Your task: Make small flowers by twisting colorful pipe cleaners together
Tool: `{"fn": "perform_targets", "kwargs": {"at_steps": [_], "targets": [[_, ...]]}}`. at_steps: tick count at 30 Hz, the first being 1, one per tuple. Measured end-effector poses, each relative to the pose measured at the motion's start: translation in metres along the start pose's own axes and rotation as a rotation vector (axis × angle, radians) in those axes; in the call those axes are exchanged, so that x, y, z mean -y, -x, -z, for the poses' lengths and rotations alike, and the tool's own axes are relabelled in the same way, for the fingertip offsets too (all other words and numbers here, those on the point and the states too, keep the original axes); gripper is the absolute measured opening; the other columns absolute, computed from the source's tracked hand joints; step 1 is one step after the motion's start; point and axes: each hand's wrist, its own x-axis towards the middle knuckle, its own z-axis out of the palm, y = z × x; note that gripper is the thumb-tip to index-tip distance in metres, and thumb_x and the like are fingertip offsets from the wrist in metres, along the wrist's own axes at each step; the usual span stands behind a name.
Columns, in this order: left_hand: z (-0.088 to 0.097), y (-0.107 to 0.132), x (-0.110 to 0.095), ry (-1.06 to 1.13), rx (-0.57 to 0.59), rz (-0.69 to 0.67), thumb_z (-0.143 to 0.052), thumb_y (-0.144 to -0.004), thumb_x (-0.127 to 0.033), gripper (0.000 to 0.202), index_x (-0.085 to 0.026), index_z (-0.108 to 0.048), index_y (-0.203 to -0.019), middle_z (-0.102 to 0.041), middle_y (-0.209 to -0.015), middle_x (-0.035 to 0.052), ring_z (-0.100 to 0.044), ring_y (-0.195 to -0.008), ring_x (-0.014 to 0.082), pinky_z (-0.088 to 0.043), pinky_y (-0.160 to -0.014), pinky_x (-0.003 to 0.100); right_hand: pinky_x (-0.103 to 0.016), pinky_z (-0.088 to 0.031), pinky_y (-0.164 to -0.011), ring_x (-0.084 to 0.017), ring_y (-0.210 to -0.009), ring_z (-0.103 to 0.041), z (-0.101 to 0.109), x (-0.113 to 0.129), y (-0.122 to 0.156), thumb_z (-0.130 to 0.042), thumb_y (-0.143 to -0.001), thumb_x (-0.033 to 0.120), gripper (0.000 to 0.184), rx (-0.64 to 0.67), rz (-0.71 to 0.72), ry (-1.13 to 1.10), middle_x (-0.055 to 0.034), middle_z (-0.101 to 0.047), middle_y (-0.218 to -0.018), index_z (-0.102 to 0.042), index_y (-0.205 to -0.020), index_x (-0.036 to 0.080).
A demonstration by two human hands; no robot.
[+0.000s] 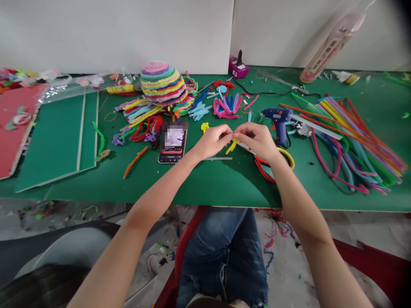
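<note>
Between my two hands is a short yellow pipe cleaner, its loose ends hanging below the fingertips. My left hand pinches it from one side, thumb against forefinger. From the other side my right hand grips it too, so the fingertips of both hands meet. Partly under my right hand and wrist lie scissors with red and yellow handles. A small yellow pipe-cleaner flower rests just beyond my left hand. Below that hand a thin pale stick lies on the green table.
A phone lies left of my hands, with a striped pipe-cleaner dome behind it. To the right are a blue glue gun, a large bundle of pipe cleaners and a pink bottle. A green board lies far left.
</note>
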Motion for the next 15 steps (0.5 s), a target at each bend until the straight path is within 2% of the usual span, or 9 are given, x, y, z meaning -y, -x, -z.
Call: {"fn": "perform_targets", "kwargs": {"at_steps": [5,9,12,15], "targets": [[-0.014,0.005,-0.003,-0.262,-0.266,-0.092,-0.044,-0.089,-0.026,0.018,-0.019,-0.049,-0.073,-0.055,-0.071,0.0005,-0.05,-0.067,0.0118,-0.035,-0.063,0.025,-0.022,-0.036,-0.047,-0.008,-0.051,-0.046,-0.008,-0.005,-0.003,-0.068,-0.071,0.045,0.028,-0.103,-0.091,-0.179,0.0029,-0.056,-0.058,-0.062,-0.072,0.018],[-0.025,0.009,-0.004,-0.381,-0.407,-0.143,-0.04,-0.091,-0.028,0.022,-0.02,-0.045,-0.072,-0.054,-0.073,0.0018,-0.049,-0.069,0.0126,-0.033,-0.062,0.027,-0.023,-0.038,-0.048,-0.008,-0.051,-0.047,-0.013,-0.004,-0.004,-0.07,-0.069,0.049,0.032,-0.163,-0.11,-0.226,0.0028,-0.056,-0.058,-0.062,-0.071,0.018],[-0.025,0.01,-0.003,-0.278,-0.432,-0.116,-0.04,-0.092,-0.031,0.023,-0.021,-0.044,-0.072,-0.052,-0.071,0.0009,-0.048,-0.066,0.012,-0.035,-0.062,0.026,-0.023,-0.041,-0.05,-0.008,-0.055,-0.051,-0.008,-0.002,-0.004,-0.068,-0.071,0.052,0.034,-0.162,-0.075,-0.241,0.0019,-0.059,-0.063,-0.064,-0.078,0.019],[-0.021,0.007,-0.003,-0.124,-0.4,-0.052,-0.041,-0.092,-0.033,0.025,-0.022,-0.041,-0.07,-0.05,-0.068,-0.0001,-0.048,-0.063,0.0118,-0.037,-0.061,0.026,-0.022,-0.044,-0.055,-0.009,-0.063,-0.058,0.003,-0.001,-0.004,-0.056,-0.081,0.056,0.038,-0.156,-0.067,-0.244,-0.0002,-0.065,-0.073,-0.065,-0.094,0.022]]}}
